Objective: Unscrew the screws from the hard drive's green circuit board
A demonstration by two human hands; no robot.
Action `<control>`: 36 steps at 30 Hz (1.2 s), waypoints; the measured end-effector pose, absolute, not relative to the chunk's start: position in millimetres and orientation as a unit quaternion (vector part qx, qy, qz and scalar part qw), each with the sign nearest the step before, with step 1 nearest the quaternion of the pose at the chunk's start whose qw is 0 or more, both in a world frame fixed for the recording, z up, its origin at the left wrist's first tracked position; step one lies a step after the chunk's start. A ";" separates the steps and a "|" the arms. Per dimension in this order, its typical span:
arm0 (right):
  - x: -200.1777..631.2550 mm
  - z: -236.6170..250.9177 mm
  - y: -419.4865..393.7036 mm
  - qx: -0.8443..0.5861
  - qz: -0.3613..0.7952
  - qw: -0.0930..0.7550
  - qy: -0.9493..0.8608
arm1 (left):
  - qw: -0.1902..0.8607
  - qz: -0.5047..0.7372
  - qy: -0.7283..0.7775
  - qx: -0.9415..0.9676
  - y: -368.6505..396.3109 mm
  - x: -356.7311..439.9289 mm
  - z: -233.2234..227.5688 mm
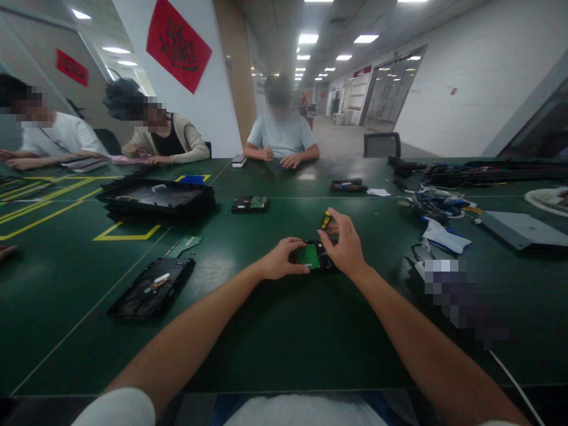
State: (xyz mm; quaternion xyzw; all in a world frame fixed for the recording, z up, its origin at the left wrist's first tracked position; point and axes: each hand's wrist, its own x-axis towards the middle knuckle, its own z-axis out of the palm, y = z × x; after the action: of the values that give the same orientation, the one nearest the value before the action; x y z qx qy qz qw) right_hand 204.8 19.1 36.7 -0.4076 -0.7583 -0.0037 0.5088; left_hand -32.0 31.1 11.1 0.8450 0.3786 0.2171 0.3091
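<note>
A hard drive (309,255) with a green circuit board on top lies on the table straight in front of me. My left hand (284,258) grips its left end, thumb along the near edge and fingers along the far one. Above the drive's right end is my right hand (344,241), its fingers closed round a screwdriver with a yellow and black handle (326,220). The handle points up and slightly tilted; its tip is hidden by the hand. Beyond my hands, a second hard drive (249,204) rests flat with part of its board showing.
Left of me are a black plastic casing (153,287), a small green board (186,244) and stacked black trays (155,198). At right lie tangled cables (435,202), a white-and-blue piece (446,235) and a flat grey metal box (526,228). Several people sit across the green table (284,349).
</note>
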 end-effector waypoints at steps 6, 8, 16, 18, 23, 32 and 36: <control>204.1 36.8 18.9 -0.406 -0.005 0.506 -0.761 | 0.312 0.212 0.384 0.843 31.4 -32.4 10.9; 203.9 36.6 19.2 -0.406 -0.004 0.509 -0.759 | 0.315 0.211 0.384 0.842 31.4 -32.7 11.3; 203.5 38.3 18.2 -0.410 -0.010 0.506 -0.759 | 0.309 0.219 0.378 0.845 31.3 -32.3 11.7; 203.2 38.7 17.8 -0.407 -0.008 0.504 -0.762 | 0.309 0.216 0.381 0.844 31.3 -32.1 11.5; 204.2 38.1 18.4 -0.411 -0.013 0.506 -0.758 | 0.314 0.223 0.380 0.841 31.1 -32.2 11.1; 203.3 38.0 18.4 -0.412 -0.011 0.511 -0.754 | 0.318 0.220 0.380 0.840 30.3 -32.5 12.1; 203.2 37.2 19.0 -0.410 -0.014 0.510 -0.756 | 0.315 0.221 0.378 0.842 31.5 -32.0 11.0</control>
State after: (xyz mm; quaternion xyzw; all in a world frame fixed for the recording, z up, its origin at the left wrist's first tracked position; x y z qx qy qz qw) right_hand 203.2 19.0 37.2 -0.4102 -0.7557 -0.0138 0.5104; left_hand -32.0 31.5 11.0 0.8421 0.3785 0.2205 0.3145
